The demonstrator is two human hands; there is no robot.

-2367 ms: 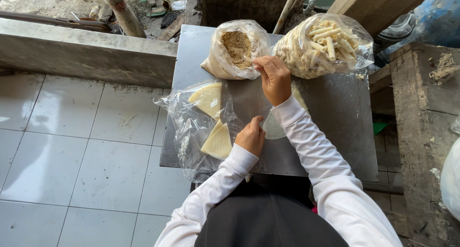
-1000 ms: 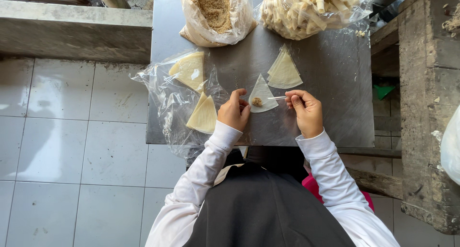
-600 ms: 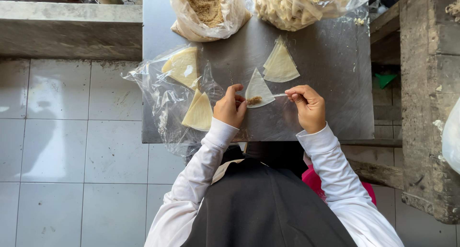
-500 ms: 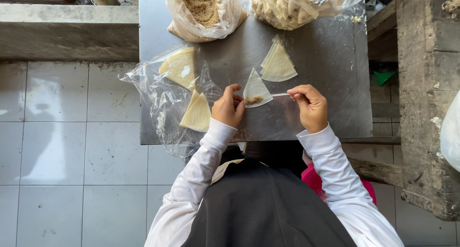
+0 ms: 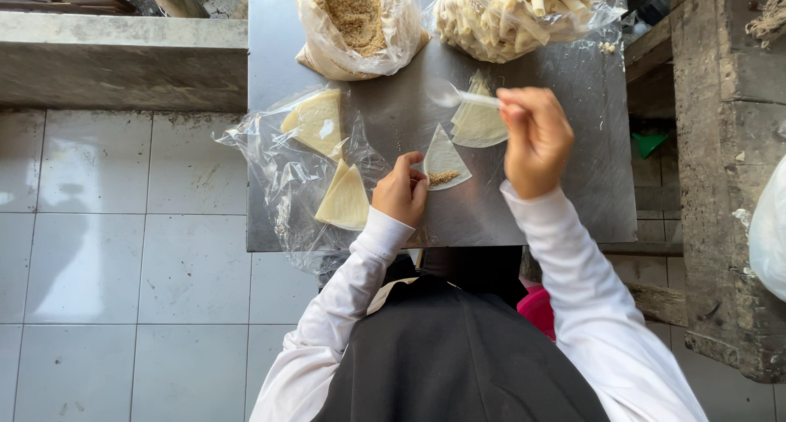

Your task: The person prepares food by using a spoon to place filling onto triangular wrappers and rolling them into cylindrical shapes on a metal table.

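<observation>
My left hand (image 5: 400,189) pins the near corner of a triangular pastry sheet (image 5: 444,155) lying flat on the steel table (image 5: 565,193). A small heap of brown crumb filling (image 5: 443,177) sits on that sheet. My right hand (image 5: 536,137) is raised above the table and grips a clear plastic spoon (image 5: 455,95), its bowl pointing left. A second stack of triangular sheets (image 5: 479,123) lies just under the spoon.
A plastic bag of brown crumb filling (image 5: 354,22) and a bag of pale rolled sticks (image 5: 524,11) stand at the table's far edge. More triangular sheets (image 5: 318,121) rest in an open clear bag (image 5: 282,176) on the left. White tiled floor lies left, a wooden frame (image 5: 720,144) right.
My right hand has lifted the spoon off the sheet and moved it up toward the far bags, leaving filling on the sheet. My left hand stays on the sheet's corner.
</observation>
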